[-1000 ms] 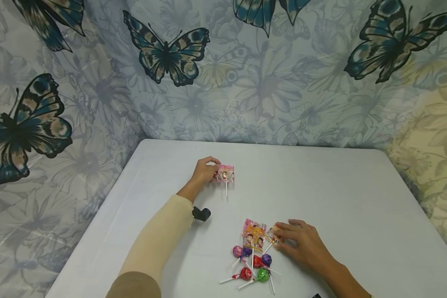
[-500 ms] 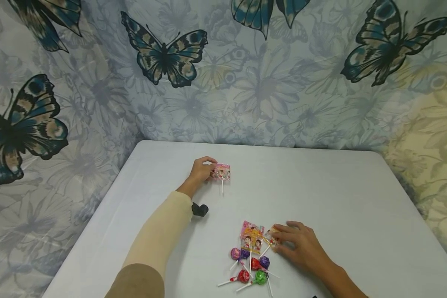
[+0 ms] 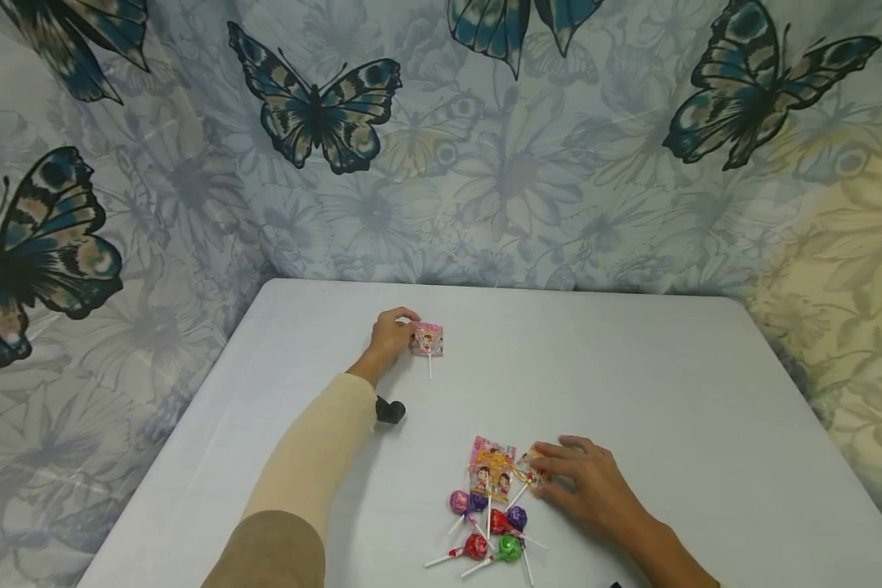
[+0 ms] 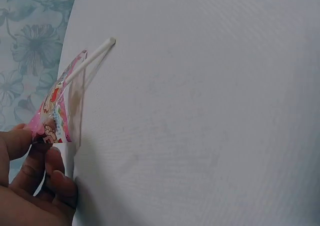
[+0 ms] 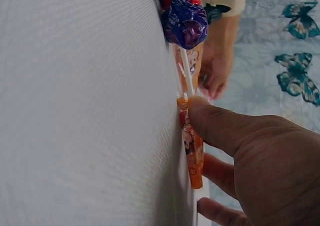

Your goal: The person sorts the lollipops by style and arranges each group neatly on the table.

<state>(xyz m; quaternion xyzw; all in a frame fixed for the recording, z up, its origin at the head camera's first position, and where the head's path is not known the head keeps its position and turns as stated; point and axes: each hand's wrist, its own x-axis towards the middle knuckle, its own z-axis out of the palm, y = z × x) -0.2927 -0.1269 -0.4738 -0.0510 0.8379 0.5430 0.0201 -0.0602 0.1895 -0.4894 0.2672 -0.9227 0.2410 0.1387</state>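
Near the back left of the table, my left hand pinches the edge of a lollipop in a flat pink printed wrapper, its white stick towards me. In the left wrist view, thumb and finger hold the wrapper at one corner, close to the tabletop. My right hand pinches a lollipop in an orange wrapper low at the table, right of a group of lollipops. In that group are an orange-and-pink flat-wrapped one, a green one, a red one and a purple one.
The white table reaches back to a wall hung with butterfly-and-flower fabric. A black device sticks out from the left cuff. Lollipop sticks in the group cross each other and point various ways.
The head view has shifted slightly, so everything sits further left. The pink-wrapped lollipop has moved a little towards the back in my left hand. My right hand keeps its place at the orange-wrapped lollipop.
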